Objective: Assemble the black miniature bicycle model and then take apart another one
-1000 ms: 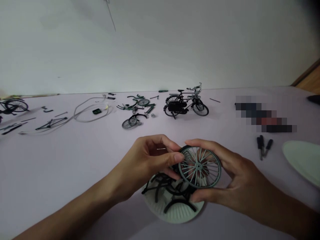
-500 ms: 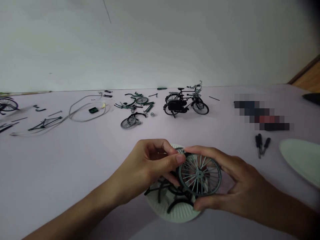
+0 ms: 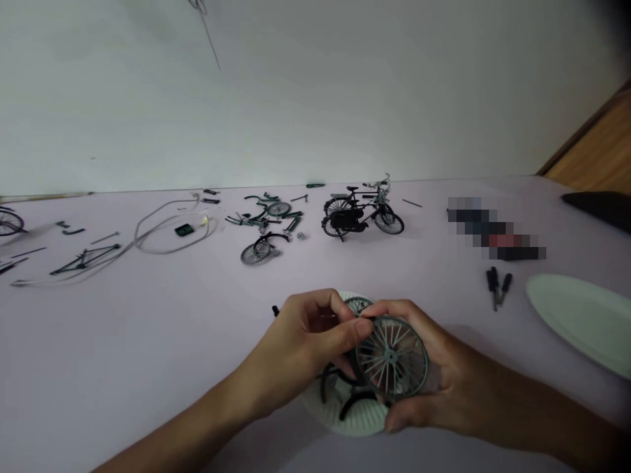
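A small spoked model bicycle wheel (image 3: 392,358) with a black tyre is held between both hands above a white paper plate (image 3: 357,420). My right hand (image 3: 434,374) cups the wheel from the right, thumb under it and fingers over its top. My left hand (image 3: 310,338) pinches the wheel's left rim with thumb and fingers. Black curved mudguard parts (image 3: 352,397) and another small wheel (image 3: 358,304) lie on the plate beneath the hands.
A finished black model bicycle (image 3: 362,210) stands at the back. Loose green and black bicycle parts (image 3: 266,220), a grey cable (image 3: 162,230) and a frame piece (image 3: 83,257) lie to the left. Small screwdrivers (image 3: 497,286) and a second plate (image 3: 582,322) lie at the right.
Both hands have come lower and nearer with the wheel, down close over the plate. The view has shifted, so the far objects sit a little further left.
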The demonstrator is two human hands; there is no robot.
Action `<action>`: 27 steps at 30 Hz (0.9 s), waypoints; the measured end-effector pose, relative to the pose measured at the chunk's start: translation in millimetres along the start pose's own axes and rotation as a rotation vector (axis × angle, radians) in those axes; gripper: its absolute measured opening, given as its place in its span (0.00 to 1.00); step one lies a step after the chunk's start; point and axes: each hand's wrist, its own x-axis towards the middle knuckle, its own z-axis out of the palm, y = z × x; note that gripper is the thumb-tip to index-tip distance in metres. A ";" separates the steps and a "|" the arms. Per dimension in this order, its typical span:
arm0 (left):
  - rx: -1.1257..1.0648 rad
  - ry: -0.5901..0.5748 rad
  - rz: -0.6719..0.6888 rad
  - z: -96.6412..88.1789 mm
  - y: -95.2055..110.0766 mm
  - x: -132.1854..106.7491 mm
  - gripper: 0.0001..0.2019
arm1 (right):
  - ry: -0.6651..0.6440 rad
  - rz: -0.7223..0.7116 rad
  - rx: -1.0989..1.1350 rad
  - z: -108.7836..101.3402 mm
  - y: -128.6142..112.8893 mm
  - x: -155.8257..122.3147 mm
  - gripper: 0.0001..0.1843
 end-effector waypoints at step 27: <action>0.073 0.084 -0.038 9.5 -4.0 -2.5 0.16 | -0.156 0.054 0.294 -5.6 -9.0 -2.3 0.43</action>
